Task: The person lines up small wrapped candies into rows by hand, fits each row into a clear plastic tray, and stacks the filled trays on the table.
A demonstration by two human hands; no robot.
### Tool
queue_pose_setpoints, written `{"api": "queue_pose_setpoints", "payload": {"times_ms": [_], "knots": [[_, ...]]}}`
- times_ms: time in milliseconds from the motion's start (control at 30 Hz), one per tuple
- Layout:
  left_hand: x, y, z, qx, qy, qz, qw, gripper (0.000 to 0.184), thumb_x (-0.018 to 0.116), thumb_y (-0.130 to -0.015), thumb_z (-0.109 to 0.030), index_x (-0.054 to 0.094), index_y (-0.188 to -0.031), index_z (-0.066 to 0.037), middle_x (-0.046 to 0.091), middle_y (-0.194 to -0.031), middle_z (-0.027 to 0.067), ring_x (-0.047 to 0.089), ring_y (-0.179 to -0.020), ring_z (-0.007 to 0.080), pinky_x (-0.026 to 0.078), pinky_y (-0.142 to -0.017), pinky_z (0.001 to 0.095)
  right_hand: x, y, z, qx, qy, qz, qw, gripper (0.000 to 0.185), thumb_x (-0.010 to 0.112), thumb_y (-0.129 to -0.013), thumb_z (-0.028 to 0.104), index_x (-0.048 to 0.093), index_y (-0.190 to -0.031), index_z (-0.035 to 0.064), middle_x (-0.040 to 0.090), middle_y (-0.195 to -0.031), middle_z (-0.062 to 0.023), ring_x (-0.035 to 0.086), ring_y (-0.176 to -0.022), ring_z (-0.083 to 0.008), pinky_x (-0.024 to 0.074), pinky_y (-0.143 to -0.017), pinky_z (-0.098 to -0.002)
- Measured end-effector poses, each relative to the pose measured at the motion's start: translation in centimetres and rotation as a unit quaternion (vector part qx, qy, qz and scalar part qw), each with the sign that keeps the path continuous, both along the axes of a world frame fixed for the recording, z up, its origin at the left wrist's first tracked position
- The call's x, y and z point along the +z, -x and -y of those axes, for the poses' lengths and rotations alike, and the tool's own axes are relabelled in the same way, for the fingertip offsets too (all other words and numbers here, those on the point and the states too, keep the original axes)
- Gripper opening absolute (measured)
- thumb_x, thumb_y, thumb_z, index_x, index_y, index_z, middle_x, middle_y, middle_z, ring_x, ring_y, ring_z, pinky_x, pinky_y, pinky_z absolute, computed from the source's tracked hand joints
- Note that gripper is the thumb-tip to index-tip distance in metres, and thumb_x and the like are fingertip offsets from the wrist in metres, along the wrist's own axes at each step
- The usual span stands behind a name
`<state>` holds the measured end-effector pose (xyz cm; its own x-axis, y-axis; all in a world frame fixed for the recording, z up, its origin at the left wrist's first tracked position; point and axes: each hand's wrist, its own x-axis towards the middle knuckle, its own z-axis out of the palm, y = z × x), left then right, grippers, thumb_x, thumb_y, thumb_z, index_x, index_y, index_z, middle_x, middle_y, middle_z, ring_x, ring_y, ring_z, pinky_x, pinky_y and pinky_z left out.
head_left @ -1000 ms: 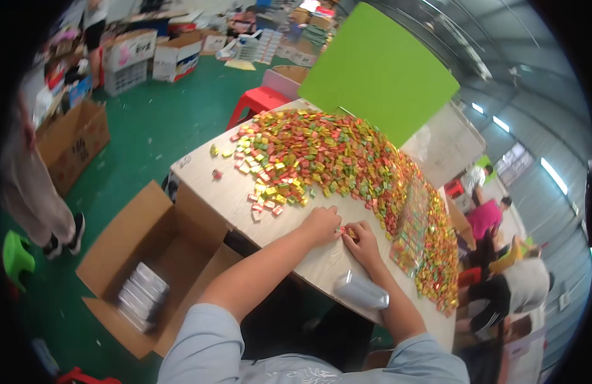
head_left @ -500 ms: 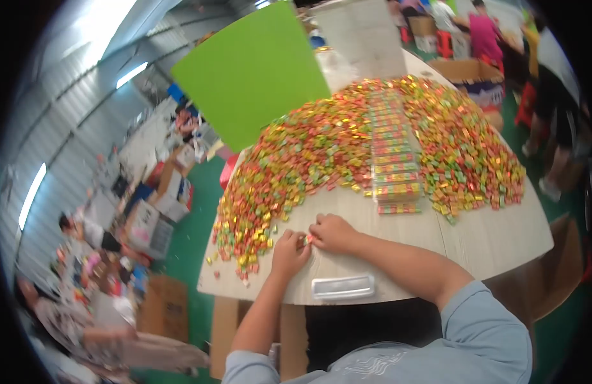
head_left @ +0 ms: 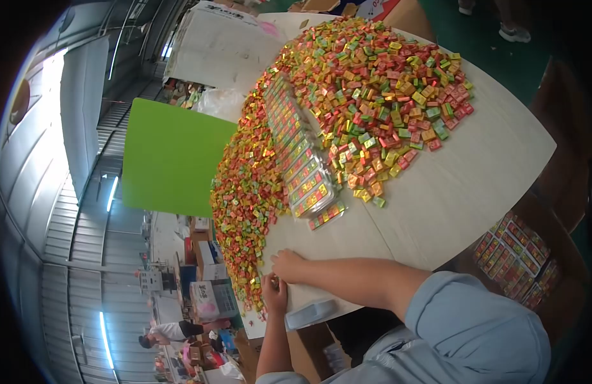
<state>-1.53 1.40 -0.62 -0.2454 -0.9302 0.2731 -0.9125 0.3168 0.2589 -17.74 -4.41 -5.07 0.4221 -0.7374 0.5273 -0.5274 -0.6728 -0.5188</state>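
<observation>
My left hand is closed just above the table, near its front left edge. Right beside it, fingertips almost meeting, is my right hand, its fingers curled in. Whatever lies between the fingers is hidden and too small to make out. Beyond both hands spreads a big heap of small foil-wrapped pieces in red, yellow, orange and green. A row of clear packs filled with such pieces runs through the heap. Close to my left wrist sits a transparent plastic tray.
A green board stands at the table's left edge, with a whitish board behind it. Below the right edge of the pale table, a cardboard box holds filled packs. Another person is at the far left.
My view has turned, tilting the scene and bringing the box of filled packs into sight. Both hands stay together; the small coloured piece seen between them before is now hidden.
</observation>
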Motion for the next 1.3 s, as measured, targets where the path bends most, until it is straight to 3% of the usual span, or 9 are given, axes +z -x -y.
{"api": "queue_pose_setpoints", "payload": {"times_ms": [167, 500, 767, 967, 1100, 1233, 1300], "knots": [[-0.1, -0.7, 0.1, 0.005, -0.010, 0.011, 1.000, 0.024, 0.069, -0.090, -0.005, 0.063, -0.112, 0.001, 0.054, -0.099, 0.0137, 0.057, -0.091, 0.0275, 0.049, -0.077, 0.0363, 0.2, -0.6, 0.0, 0.001, -0.025, 0.015, 1.000, 0.019, 0.066, -0.088, 0.025, 0.081, -0.090, 0.0139, 0.068, -0.109, -0.0083, 0.065, -0.104, -0.0295, 0.0509, -0.090, -0.0434], [0.1, 0.2, -0.4, 0.031, 0.002, 0.022, 0.999, 0.021, 0.071, -0.087, -0.005, 0.062, -0.105, 0.000, 0.055, -0.097, 0.0127, 0.056, -0.082, 0.0265, 0.046, -0.074, 0.0363, 0.4, -0.6, -0.4, -0.009, -0.038, 0.014, 0.999, 0.020, 0.067, -0.086, 0.026, 0.082, -0.093, 0.0136, 0.069, -0.110, -0.0087, 0.063, -0.108, -0.0301, 0.0495, -0.091, -0.0431], [-0.2, 0.6, -0.2, 0.026, 0.032, -0.005, 0.999, 0.022, 0.073, -0.088, -0.013, 0.070, -0.109, -0.005, 0.059, -0.094, 0.0156, 0.061, -0.085, 0.0336, 0.050, -0.076, 0.0433, -0.2, 0.9, -0.5, -0.015, 0.020, 0.014, 1.000, 0.018, 0.067, -0.087, 0.024, 0.080, -0.092, 0.0125, 0.069, -0.107, -0.0129, 0.066, -0.102, -0.0325, 0.0531, -0.088, -0.0451], [0.9, 0.4, -0.4, -0.021, 0.051, -0.057, 0.997, 0.023, 0.076, -0.085, -0.018, 0.071, -0.104, -0.006, 0.062, -0.096, 0.0176, 0.066, -0.088, 0.0390, 0.053, -0.076, 0.0467, 1.9, 3.1, -0.1, 0.046, 0.023, -0.060, 0.997, 0.020, 0.070, -0.085, 0.023, 0.076, -0.096, 0.0066, 0.069, -0.103, -0.0186, 0.068, -0.095, -0.0383, 0.0562, -0.083, -0.0481], [-0.6, -1.5, 0.2, -0.054, 0.040, -0.068, 0.995, 0.035, 0.074, -0.084, -0.024, 0.068, -0.114, -0.006, 0.063, -0.100, 0.0171, 0.064, -0.095, 0.0395, 0.052, -0.082, 0.0501, 3.5, 4.0, -0.9, 0.078, -0.015, -0.057, 0.995, 0.021, 0.070, -0.087, 0.020, 0.073, -0.101, 0.0044, 0.067, -0.100, -0.0204, 0.065, -0.095, -0.0409, 0.0533, -0.086, -0.0513], [-0.8, -2.1, -0.6, -0.061, -0.014, 0.002, 0.998, 0.060, 0.074, -0.086, -0.041, 0.061, -0.131, -0.004, 0.062, -0.118, 0.0191, 0.062, -0.106, 0.0399, 0.052, -0.090, 0.0511, 4.2, 3.5, -1.7, 0.066, -0.019, -0.095, 0.993, 0.027, 0.071, -0.089, 0.015, 0.072, -0.113, 0.0043, 0.064, -0.108, -0.0200, 0.062, -0.104, -0.0403, 0.0509, -0.092, -0.0478], [-1.7, -2.3, -1.6, -0.068, 0.006, -0.029, 0.997, 0.071, 0.075, -0.085, -0.046, 0.058, -0.136, 0.001, 0.061, -0.127, 0.0188, 0.060, -0.112, 0.0369, 0.051, -0.094, 0.0488, 4.5, 3.1, -1.9, 0.051, -0.030, -0.143, 0.988, 0.029, 0.071, -0.090, 0.015, 0.070, -0.117, 0.0044, 0.062, -0.113, -0.0199, 0.061, -0.107, -0.0397, 0.0501, -0.095, -0.0461]]}}
